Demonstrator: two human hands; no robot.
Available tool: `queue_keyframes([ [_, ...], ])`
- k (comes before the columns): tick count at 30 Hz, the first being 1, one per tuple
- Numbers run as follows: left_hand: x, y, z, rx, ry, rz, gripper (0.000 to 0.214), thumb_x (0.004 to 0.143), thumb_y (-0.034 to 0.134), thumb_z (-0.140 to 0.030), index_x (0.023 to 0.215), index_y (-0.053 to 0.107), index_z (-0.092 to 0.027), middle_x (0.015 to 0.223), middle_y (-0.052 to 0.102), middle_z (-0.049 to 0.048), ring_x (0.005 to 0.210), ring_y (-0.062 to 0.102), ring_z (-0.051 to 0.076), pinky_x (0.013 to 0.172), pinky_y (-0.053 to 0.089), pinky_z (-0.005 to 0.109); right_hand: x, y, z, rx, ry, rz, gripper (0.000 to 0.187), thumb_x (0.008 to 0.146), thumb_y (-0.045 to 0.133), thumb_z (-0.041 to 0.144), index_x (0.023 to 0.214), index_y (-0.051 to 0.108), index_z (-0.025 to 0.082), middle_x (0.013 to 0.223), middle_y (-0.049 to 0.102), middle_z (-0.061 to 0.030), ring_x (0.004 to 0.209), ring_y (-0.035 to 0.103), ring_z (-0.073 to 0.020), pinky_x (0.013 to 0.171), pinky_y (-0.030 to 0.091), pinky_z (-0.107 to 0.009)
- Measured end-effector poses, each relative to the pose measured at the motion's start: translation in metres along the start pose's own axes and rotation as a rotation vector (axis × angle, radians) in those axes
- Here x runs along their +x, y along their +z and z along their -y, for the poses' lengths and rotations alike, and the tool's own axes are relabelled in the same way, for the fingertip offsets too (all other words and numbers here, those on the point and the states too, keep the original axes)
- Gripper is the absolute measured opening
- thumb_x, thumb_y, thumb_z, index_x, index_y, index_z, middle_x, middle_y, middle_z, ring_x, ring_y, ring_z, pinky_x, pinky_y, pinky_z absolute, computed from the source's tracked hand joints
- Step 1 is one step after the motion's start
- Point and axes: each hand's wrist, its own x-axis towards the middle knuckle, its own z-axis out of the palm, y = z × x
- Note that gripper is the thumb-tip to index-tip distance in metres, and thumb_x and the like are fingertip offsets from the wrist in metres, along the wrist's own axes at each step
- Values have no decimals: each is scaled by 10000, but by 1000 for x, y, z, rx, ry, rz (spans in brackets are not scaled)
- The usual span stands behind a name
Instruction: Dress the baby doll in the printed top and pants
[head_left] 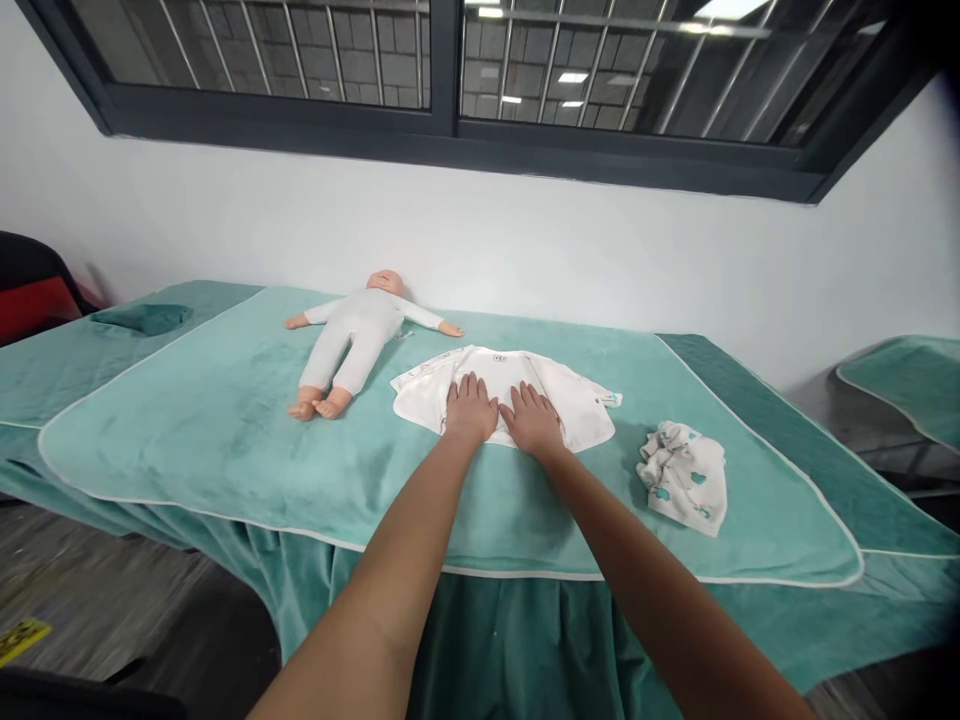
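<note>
A small white baby top lies spread open on the green covered bed, its front flaps turned out to both sides and a label at the neck. My left hand rests flat on it, left of the middle, fingers stretched away from me. Beside it my right hand also lies flat on the fabric, the two thumbs close together. Neither hand grips anything. To the left, a baby doll in a pale bodysuit lies on its back with arms spread. Right of the top sits a bunched white garment with green prints.
A light green blanket with white piping covers the bed. Behind it rise a white wall and a dark-framed window. A red and black chair stands at the far left.
</note>
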Motion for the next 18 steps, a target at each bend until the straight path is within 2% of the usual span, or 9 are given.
queue_keyframes([
  [5, 1, 1, 0, 3, -6, 9, 672, 978, 145, -433, 1546, 262, -94, 1649, 170, 116, 1534, 111, 231, 1244, 83, 447, -25, 2, 3, -15, -47, -41, 582, 1021, 272, 438, 1517, 359, 145, 1613, 276, -108, 1496, 219, -258, 1192, 179, -434],
  [9, 2, 1, 0, 3, -7, 19, 682, 974, 146, -427, 1546, 251, -72, 1649, 157, 128, 1534, 106, 242, 1244, 77, 449, -44, 3, 7, -21, -62, -79, 571, 1024, 275, 417, 1521, 352, 146, 1611, 278, -113, 1494, 227, -262, 1196, 173, -444],
  [14, 3, 0, -1, 1, -5, 44, 692, 971, 140, -429, 1550, 231, -60, 1652, 136, 129, 1536, 90, 249, 1244, 73, 464, -77, 5, 16, -32, -134, -146, 591, 1031, 251, 426, 1513, 359, 101, 1609, 264, -144, 1500, 219, -249, 1204, 175, -423],
  [18, 5, 0, 0, 5, -6, 69, 698, 967, 122, -434, 1558, 207, -71, 1658, 109, 116, 1539, 64, 240, 1246, 59, 455, -104, 7, 22, -22, -172, -184, 573, 1036, 257, 394, 1503, 371, 82, 1591, 312, -139, 1486, 254, -239, 1201, 197, -407],
])
